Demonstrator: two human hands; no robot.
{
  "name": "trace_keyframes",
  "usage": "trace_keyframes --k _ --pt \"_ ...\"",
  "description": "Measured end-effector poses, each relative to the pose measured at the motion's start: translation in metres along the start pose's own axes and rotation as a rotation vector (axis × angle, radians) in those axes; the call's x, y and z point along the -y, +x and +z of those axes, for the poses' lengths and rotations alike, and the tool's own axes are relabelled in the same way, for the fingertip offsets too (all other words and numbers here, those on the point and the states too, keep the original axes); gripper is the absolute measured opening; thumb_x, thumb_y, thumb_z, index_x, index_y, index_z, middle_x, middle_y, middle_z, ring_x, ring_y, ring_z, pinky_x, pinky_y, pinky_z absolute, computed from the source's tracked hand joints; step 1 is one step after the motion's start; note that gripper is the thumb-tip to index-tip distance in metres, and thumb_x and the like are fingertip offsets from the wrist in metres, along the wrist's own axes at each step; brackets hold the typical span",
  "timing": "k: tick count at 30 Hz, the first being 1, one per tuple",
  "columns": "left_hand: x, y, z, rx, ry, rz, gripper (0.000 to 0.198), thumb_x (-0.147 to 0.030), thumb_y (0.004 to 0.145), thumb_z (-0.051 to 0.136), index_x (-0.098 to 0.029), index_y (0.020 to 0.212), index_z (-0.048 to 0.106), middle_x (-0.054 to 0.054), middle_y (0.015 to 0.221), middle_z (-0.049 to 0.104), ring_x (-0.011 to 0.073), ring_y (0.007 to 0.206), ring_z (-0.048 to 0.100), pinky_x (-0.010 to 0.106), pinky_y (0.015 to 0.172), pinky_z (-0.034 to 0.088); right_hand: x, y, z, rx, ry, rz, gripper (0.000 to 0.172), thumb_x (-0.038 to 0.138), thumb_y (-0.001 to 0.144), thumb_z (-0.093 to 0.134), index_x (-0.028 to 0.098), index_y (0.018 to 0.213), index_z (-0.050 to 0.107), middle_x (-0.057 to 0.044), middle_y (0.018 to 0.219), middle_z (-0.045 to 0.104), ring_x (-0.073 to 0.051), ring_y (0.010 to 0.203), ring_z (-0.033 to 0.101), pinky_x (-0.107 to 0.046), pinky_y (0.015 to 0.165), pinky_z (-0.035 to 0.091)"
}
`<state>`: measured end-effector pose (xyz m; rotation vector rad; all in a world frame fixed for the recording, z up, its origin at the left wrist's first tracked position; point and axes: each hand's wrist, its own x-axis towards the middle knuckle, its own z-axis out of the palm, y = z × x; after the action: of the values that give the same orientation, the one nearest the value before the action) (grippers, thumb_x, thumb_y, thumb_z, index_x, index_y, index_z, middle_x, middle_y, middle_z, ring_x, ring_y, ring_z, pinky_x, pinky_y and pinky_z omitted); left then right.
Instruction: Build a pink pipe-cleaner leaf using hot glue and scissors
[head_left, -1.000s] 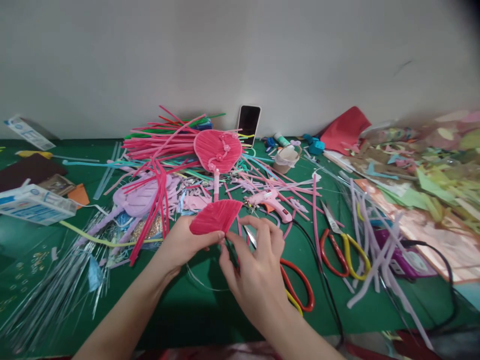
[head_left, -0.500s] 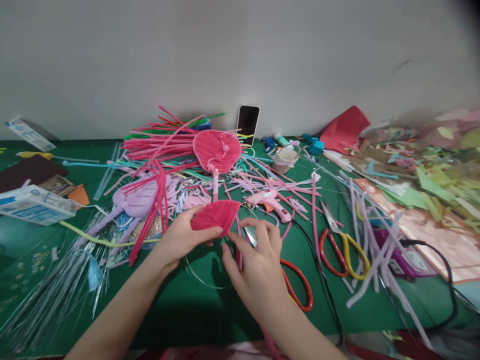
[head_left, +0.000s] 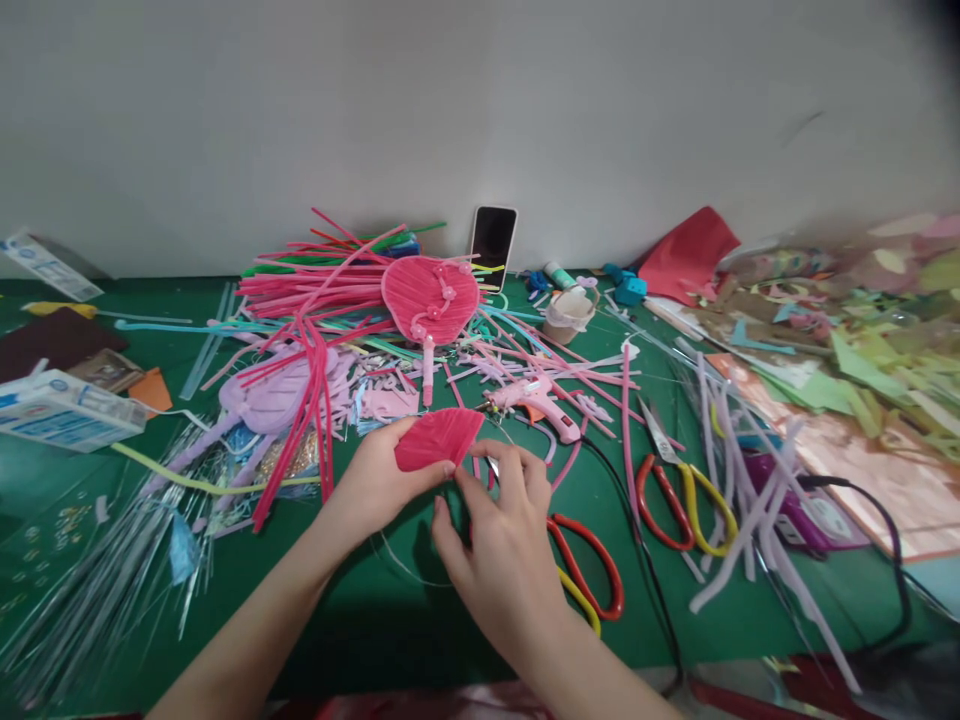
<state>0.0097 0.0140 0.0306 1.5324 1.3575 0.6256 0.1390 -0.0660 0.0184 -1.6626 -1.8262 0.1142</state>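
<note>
My left hand (head_left: 382, 475) is closed on a crimson, petal-shaped piece of pipe cleaners (head_left: 439, 438), its thumb along the lower edge. The fingers of my right hand (head_left: 510, 540) are bent, with the index fingertip at the piece's lower right corner and the thumb apart below it. Partly hidden under this hand lies a pair of scissors (head_left: 611, 590) with red and yellow handles. Just behind the piece is a crimson fan (head_left: 431, 300) with small pink flowers and a pink handle. A pink glue gun (head_left: 529, 393) rests to the right of the piece.
Crimson pipe cleaners (head_left: 311, 290) and a lilac fan (head_left: 270, 390) spread to the left, near silvery strands (head_left: 97, 570). A phone (head_left: 493, 240) leans on the wall. At right lie a second pair of scissors (head_left: 675, 480), lilac pipe cleaners (head_left: 772, 530) and a black cord (head_left: 637, 530).
The crimson piece has turned slightly and shifted a little to the right in my left hand. My right hand has moved slightly left, showing more of the scissors' yellow handle.
</note>
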Motion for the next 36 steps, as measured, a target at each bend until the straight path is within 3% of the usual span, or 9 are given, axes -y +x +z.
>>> trace_keyframes --k 3,8,15,19,24,29,36 --pt "0.004 0.002 -0.001 0.014 0.029 0.003 0.042 -0.036 0.073 0.075 -0.018 0.11 0.068 0.006 0.107 0.075 0.0295 0.1 0.069 0.036 0.088 0.052 -0.003 -0.002 0.0 0.038 -0.032 0.026 0.021 0.02 0.086 0.059 0.014 0.103 0.071 -0.015 0.115 0.055 -0.034 0.109 0.044 -0.054 0.089 0.046" --pt "0.009 0.002 -0.003 0.031 -0.053 -0.027 0.049 -0.04 0.077 0.071 -0.018 0.121 0.063 0.009 0.123 0.07 0.0321 0.118 0.061 0.041 0.102 0.045 -0.008 -0.002 0.001 0.002 -0.121 -0.013 0.014 0.017 0.087 0.059 0.016 0.091 0.073 -0.015 0.115 0.057 -0.033 0.106 0.046 -0.051 0.085 0.046" --pt "0.005 0.003 -0.001 0.092 -0.121 -0.045 0.05 -0.032 0.071 0.076 -0.016 0.117 0.064 0.009 0.113 0.074 0.0313 0.107 0.067 0.041 0.095 0.049 -0.013 0.005 0.006 -0.046 -0.076 -0.016 0.016 0.017 0.089 0.059 0.017 0.081 0.073 -0.012 0.102 0.06 -0.027 0.095 0.049 -0.044 0.079 0.045" --pt "0.006 0.005 -0.001 0.059 -0.09 -0.075 0.06 -0.029 0.066 0.08 -0.015 0.121 0.061 0.01 0.12 0.071 0.0317 0.113 0.064 0.042 0.1 0.047 -0.014 0.004 0.007 -0.034 -0.041 0.012 0.017 0.018 0.089 0.061 0.017 0.079 0.074 -0.012 0.098 0.057 -0.026 0.091 0.047 -0.043 0.078 0.045" --pt "0.01 0.006 0.001 0.214 -0.227 -0.063 0.052 -0.027 0.069 0.079 -0.012 0.116 0.065 0.012 0.113 0.075 0.0316 0.106 0.068 0.041 0.094 0.051 -0.015 0.002 0.006 0.005 -0.05 -0.01 0.017 0.018 0.088 0.06 0.018 0.076 0.072 -0.012 0.105 0.052 -0.027 0.094 0.046 -0.043 0.078 0.046" --pt "0.01 0.007 0.003 0.229 -0.259 -0.061 0.053 -0.026 0.068 0.081 -0.012 0.118 0.066 0.012 0.115 0.074 0.0334 0.109 0.067 0.043 0.096 0.05 -0.015 0.005 0.004 -0.016 -0.066 -0.043 0.015 0.014 0.085 0.061 0.016 0.073 0.07 -0.013 0.105 0.051 -0.027 0.092 0.046 -0.045 0.076 0.048" --pt "0.012 0.002 -0.007 0.274 -0.288 -0.114 0.067 -0.026 0.066 0.085 -0.019 0.127 0.059 0.007 0.127 0.069 0.0289 0.116 0.063 0.037 0.097 0.049 -0.018 -0.006 -0.001 -0.041 0.037 -0.068 0.011 0.016 0.088 0.061 0.015 0.09 0.071 -0.013 0.104 0.053 -0.028 0.097 0.046 -0.044 0.08 0.049"
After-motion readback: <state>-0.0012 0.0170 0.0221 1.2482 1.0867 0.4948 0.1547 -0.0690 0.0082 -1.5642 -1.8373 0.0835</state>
